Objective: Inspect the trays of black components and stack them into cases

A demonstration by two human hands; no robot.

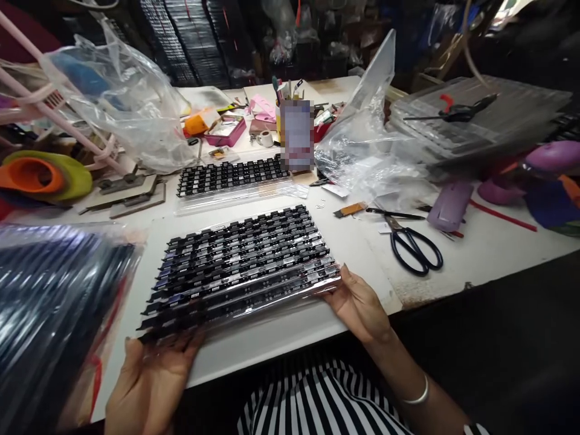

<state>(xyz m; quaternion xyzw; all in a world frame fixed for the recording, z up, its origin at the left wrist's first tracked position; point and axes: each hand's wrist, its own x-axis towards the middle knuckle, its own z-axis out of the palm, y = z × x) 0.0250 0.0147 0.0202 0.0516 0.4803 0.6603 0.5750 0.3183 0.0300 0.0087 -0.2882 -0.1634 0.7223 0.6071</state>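
A clear plastic tray (244, 260) filled with rows of black slotted strips lies at the middle of the white table, its near edge close to the table's front. My left hand (151, 377) grips its near left corner, thumb on top and fingers beneath. At the near right corner my right hand (357, 302) is closed on the same tray, its thumb over the rim. Behind it rests a second clear tray (235, 196) with similar black strips.
Wrapped dark strips (54, 314) are stacked at the left. Scissors (414, 244), a cutter (351, 209) and a purple object (450, 206) lie at the right. A phone (297, 134) stands upright behind, between plastic bags (131, 103). Clear trays (480, 121) are piled at back right.
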